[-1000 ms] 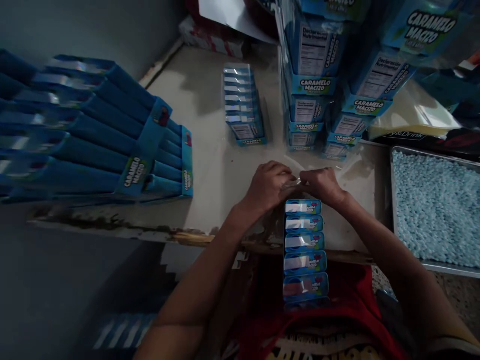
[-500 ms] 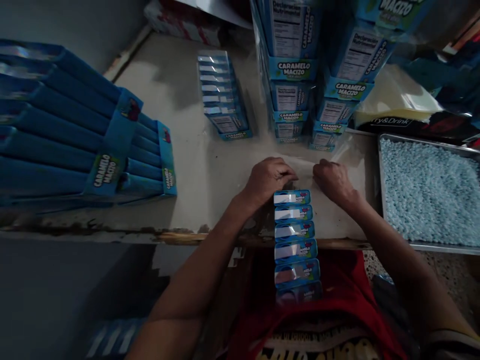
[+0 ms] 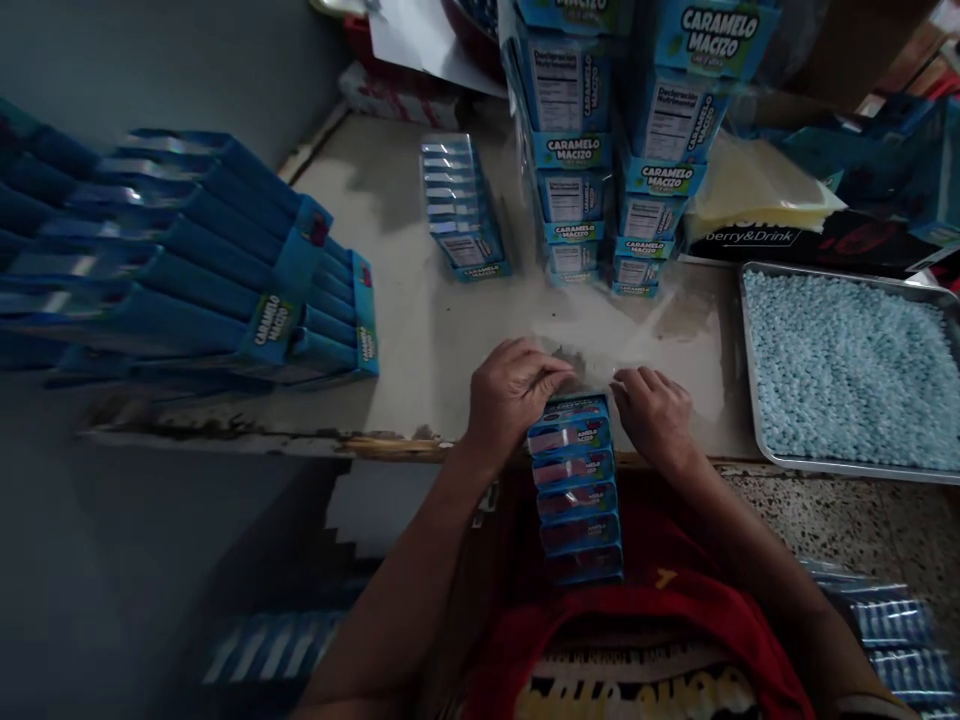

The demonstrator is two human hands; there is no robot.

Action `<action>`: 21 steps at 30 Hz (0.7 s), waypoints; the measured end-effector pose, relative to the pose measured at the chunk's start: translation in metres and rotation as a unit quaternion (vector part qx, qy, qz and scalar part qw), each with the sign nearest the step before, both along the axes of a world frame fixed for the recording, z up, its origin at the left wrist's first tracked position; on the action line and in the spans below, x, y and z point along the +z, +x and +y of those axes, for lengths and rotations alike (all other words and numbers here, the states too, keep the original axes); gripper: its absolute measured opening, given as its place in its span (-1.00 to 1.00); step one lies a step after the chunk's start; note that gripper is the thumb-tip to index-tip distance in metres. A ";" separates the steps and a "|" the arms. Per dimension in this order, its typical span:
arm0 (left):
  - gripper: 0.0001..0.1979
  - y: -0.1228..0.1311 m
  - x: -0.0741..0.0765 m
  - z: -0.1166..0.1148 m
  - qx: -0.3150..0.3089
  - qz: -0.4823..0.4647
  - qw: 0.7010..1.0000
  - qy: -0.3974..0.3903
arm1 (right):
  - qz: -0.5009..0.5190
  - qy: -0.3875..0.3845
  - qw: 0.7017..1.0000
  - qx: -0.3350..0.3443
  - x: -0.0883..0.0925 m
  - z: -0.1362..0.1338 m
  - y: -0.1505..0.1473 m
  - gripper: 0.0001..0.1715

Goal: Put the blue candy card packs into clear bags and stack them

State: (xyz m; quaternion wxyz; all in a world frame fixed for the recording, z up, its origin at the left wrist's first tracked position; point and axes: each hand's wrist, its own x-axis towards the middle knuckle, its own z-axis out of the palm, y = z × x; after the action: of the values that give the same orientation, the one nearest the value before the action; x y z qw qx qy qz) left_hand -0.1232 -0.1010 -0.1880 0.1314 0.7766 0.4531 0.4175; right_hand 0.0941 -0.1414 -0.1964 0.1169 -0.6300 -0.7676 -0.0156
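Observation:
A row of several small blue candy boxes (image 3: 576,490) runs from the table edge toward my red shirt. My left hand (image 3: 514,392) has its fingers curled at the far left corner of the row. My right hand (image 3: 654,412) is curled at the far right corner. Between and just beyond my hands lies a sheet of clear plastic film (image 3: 592,350) on the pale table (image 3: 420,330). Both hands seem to pinch this film against the front box, though the dim light hides the contact.
Tall stacks of blue "Caramelo Macizo" cartons (image 3: 607,150) stand at the back. A lone wrapped pack (image 3: 461,205) lies left of them. Flat blue cartons (image 3: 187,270) pile at the left. A metal tray of pale blue candies (image 3: 847,370) sits right.
My hands parted, then drew back toward me and closed in on the front of the box row. The row has shifted nearer the table edge and my body.

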 end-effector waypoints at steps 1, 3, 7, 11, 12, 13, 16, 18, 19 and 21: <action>-0.83 -0.002 -0.002 0.001 0.020 0.038 0.998 0.039 | 0.001 0.028 1.000 0.005 -0.002 0.004 0.003 -0.71; -0.83 -0.006 -0.006 0.006 0.054 0.116 0.983 0.132 | -0.005 0.076 0.997 0.024 -0.004 0.016 0.008 -0.64; -0.78 -0.015 -0.026 0.013 0.085 0.219 0.945 0.229 | -0.033 0.053 0.992 0.111 -0.015 0.035 0.006 -0.61; -0.75 -0.024 -0.049 0.004 0.100 0.296 0.934 0.173 | -0.020 -0.032 0.985 0.169 -0.028 0.034 0.000 -0.69; -0.75 -0.025 -0.052 0.000 0.098 0.298 0.937 0.152 | -0.007 -0.048 0.986 0.162 -0.029 0.033 0.000 -0.69; -0.74 -0.025 -0.053 -0.003 0.092 0.295 0.943 0.123 | 0.007 -0.066 0.987 0.147 -0.028 0.032 0.000 -0.70; -0.77 -0.025 -0.045 -0.006 0.056 0.266 0.962 0.020 | 0.055 -0.149 0.985 0.073 -0.011 0.034 0.001 -0.81; -0.79 -0.026 -0.030 -0.004 0.032 0.249 0.968 -0.022 | 0.076 -0.201 0.976 0.036 0.009 0.038 0.000 -0.83; -0.80 -0.027 -0.021 -0.003 0.024 0.243 0.969 -0.034 | 0.080 -0.213 0.973 0.027 0.021 0.040 0.000 -0.82; -0.79 -0.028 -0.002 -0.003 0.001 0.224 0.973 -0.056 | 0.077 -0.216 0.973 0.024 0.043 0.040 -0.002 -0.81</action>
State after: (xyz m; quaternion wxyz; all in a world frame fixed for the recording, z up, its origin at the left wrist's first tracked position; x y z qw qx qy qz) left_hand -0.1515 -0.1043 -0.1896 0.0696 0.8411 0.4946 0.2075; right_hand 0.0917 -0.1011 -0.1538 0.0370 -0.6209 -0.7566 0.2020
